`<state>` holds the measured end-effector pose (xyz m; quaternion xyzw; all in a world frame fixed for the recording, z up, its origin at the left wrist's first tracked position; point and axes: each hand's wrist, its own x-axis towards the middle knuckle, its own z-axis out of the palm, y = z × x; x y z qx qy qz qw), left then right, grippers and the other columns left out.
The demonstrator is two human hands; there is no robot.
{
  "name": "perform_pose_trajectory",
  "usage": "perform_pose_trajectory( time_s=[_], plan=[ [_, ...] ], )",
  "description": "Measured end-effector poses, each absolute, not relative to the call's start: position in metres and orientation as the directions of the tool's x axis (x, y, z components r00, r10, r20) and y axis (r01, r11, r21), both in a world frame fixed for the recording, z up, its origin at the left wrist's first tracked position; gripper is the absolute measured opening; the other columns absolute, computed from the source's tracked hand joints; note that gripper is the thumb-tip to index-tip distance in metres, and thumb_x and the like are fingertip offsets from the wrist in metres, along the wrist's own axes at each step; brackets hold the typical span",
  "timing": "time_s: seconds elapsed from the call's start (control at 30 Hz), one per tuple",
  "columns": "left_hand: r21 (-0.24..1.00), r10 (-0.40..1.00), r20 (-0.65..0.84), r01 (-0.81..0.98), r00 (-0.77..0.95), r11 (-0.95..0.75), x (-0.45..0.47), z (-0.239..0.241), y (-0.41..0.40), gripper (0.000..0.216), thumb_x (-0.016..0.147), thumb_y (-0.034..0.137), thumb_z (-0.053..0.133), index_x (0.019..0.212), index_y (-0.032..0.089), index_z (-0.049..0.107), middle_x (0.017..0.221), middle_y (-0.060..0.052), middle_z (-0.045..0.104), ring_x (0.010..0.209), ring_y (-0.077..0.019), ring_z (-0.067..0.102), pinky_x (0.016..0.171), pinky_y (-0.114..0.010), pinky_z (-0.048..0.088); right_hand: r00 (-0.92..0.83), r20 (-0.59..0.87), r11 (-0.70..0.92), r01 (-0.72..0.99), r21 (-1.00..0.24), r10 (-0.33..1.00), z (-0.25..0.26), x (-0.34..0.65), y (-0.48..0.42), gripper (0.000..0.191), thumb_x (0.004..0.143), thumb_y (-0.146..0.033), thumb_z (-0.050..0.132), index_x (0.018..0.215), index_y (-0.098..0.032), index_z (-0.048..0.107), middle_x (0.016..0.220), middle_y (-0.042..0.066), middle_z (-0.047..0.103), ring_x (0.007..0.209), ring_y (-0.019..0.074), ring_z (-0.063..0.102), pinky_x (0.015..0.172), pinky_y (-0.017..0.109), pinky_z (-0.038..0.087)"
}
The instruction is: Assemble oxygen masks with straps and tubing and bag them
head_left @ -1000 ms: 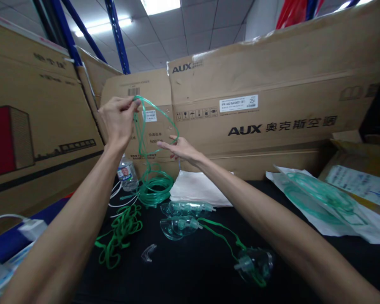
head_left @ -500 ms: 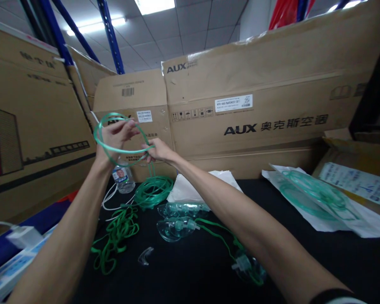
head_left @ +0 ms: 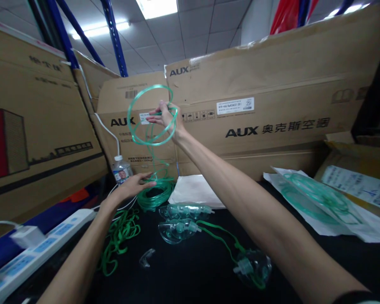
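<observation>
My right hand (head_left: 166, 119) is raised in front of the cardboard boxes, fingers pinched on loops of clear green tubing (head_left: 138, 101). The tubing hangs down from it to a green coil (head_left: 154, 193) lying on the black table (head_left: 193, 266). My left hand (head_left: 135, 184) is low, fingers closed on the tubing just above that coil. Clear oxygen masks (head_left: 177, 230) with green straps lie in front of the coil, and another mask (head_left: 252, 267) lies nearer me.
Large AUX cardboard boxes (head_left: 272, 101) wall the back and left. A water bottle (head_left: 121, 170) stands by the coil. Green elastic bands (head_left: 118, 236), white sheets (head_left: 196, 190), bagged tubing sets (head_left: 316, 196) and a white power strip (head_left: 41, 249) lie around.
My right hand rose with the tubing loops, which my left hand let go. My left hand dropped to the tubing by the coil on the table.
</observation>
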<state>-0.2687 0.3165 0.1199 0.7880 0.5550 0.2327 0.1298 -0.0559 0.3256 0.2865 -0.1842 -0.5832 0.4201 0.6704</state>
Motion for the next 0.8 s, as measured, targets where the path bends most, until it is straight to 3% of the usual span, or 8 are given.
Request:
perform_pose_trajectory(
  time_s=[0.13, 0.23, 0.37, 0.47, 0.6, 0.7, 0.8],
  plan=[
    [0.350, 0.940, 0.155, 0.873, 0.304, -0.340, -0.275, 0.115, 0.324, 0.037, 0.093, 0.042, 0.068, 0.121, 0.018, 0.069, 0.133, -0.013, 0.067, 0.126, -0.0306, 0.060, 0.110, -0.050, 0.044, 0.003, 0.671, 0.571, -0.529, -0.628, 0.741, 0.299, -0.040, 0.326, 0.038, 0.108, -0.043, 0.038, 0.076, -0.023, 0.044, 0.074, 0.001, 0.066, 0.075, 0.0135, 0.074, 0.085, 0.030, 0.061],
    [0.293, 0.939, 0.096, 0.892, 0.330, -0.343, -0.280, 0.108, 0.325, 0.027, 0.096, 0.033, 0.066, 0.120, 0.020, 0.066, 0.128, -0.009, 0.065, 0.116, -0.0261, 0.064, 0.099, -0.047, 0.053, 0.105, 0.714, 0.630, -0.570, -0.527, 0.692, 0.303, -0.024, 0.326, 0.037, 0.108, -0.040, 0.040, 0.076, -0.023, 0.046, 0.086, 0.003, 0.068, 0.086, 0.0142, 0.075, 0.094, 0.034, 0.058],
    [0.268, 0.941, 0.095, 0.902, 0.325, -0.339, -0.284, 0.102, 0.321, 0.032, 0.095, 0.033, 0.067, 0.124, 0.019, 0.064, 0.131, -0.010, 0.064, 0.117, -0.0271, 0.063, 0.099, -0.049, 0.052, 0.119, 0.716, 0.670, -0.486, -0.562, 0.688, 0.306, -0.001, 0.319, 0.040, 0.107, -0.046, 0.039, 0.075, -0.023, 0.046, 0.088, 0.003, 0.068, 0.089, 0.0137, 0.075, 0.091, 0.030, 0.058],
    [0.277, 0.931, 0.182, 0.892, 0.317, -0.358, -0.281, 0.108, 0.317, 0.042, 0.093, 0.032, 0.065, 0.132, 0.019, 0.063, 0.143, -0.013, 0.060, 0.133, -0.0322, 0.055, 0.114, -0.052, 0.039, 0.018, 0.718, 0.658, -0.418, -0.627, 0.696, 0.303, 0.011, 0.311, 0.042, 0.108, -0.044, 0.039, 0.074, -0.021, 0.048, 0.077, 0.001, 0.067, 0.080, 0.0133, 0.076, 0.085, 0.028, 0.060],
    [0.302, 0.876, 0.300, 0.834, 0.376, -0.462, -0.261, 0.121, 0.318, 0.072, 0.084, 0.031, 0.059, 0.152, 0.015, 0.046, 0.158, -0.013, 0.045, 0.147, -0.0332, 0.039, 0.124, -0.046, 0.025, -0.097, 0.676, 0.554, -0.496, -0.669, 0.730, 0.293, 0.011, 0.304, 0.039, 0.107, -0.041, 0.046, 0.074, -0.021, 0.051, 0.072, 0.001, 0.067, 0.078, 0.0138, 0.076, 0.084, 0.028, 0.062],
    [0.325, 0.824, 0.334, 0.764, 0.458, -0.557, -0.239, 0.125, 0.325, 0.078, 0.080, 0.032, 0.060, 0.155, 0.017, 0.042, 0.160, -0.012, 0.042, 0.145, -0.0325, 0.042, 0.118, -0.045, 0.037, -0.133, 0.645, 0.484, -0.554, -0.678, 0.753, 0.288, 0.000, 0.301, 0.039, 0.108, -0.041, 0.042, 0.075, -0.021, 0.049, 0.076, 0.003, 0.071, 0.082, 0.0151, 0.077, 0.089, 0.031, 0.062],
    [0.356, 0.769, 0.330, 0.682, 0.548, -0.639, -0.220, 0.123, 0.335, 0.062, 0.082, 0.033, 0.060, 0.144, 0.025, 0.057, 0.153, -0.009, 0.053, 0.128, -0.0292, 0.060, 0.100, -0.040, 0.054, -0.154, 0.645, 0.450, -0.597, -0.664, 0.748, 0.286, -0.015, 0.297, 0.037, 0.109, -0.036, 0.039, 0.075, -0.022, 0.047, 0.079, 0.007, 0.074, 0.087, 0.0183, 0.078, 0.092, 0.035, 0.062]
  ],
)
